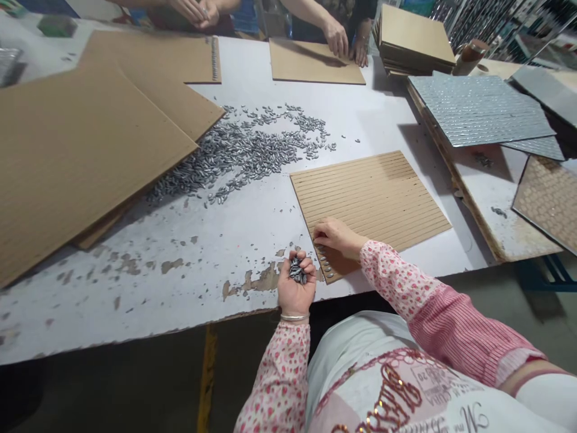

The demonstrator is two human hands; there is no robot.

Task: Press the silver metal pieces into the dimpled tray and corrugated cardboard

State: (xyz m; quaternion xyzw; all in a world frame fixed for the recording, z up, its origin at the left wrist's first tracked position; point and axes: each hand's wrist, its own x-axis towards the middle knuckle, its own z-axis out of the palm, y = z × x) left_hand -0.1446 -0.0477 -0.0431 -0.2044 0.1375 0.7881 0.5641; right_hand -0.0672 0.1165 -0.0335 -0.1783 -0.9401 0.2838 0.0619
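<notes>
Palm up at the table's front edge, my left hand [296,288] is cupped round a handful of small grey oval pieces [298,270]. My right hand [336,234] rests at the left edge of a grooved brown board [374,198], its fingers pinched and pointing down at the grooves. Whatever is between those fingertips is hidden. A few grey pieces [326,268] sit in a row along the board's near left edge, just below my right hand. Beyond the board to the left lies a wide spread of the same loose grey pieces [252,150].
Large brown boards [90,150] overlap on the left. A stack of boards [417,36] stands at the back right, near silvery filled panels [482,108] on a side table. Across the table, a person's hand [337,39] works at another board [315,60]; another person's hands [198,12] are beside it.
</notes>
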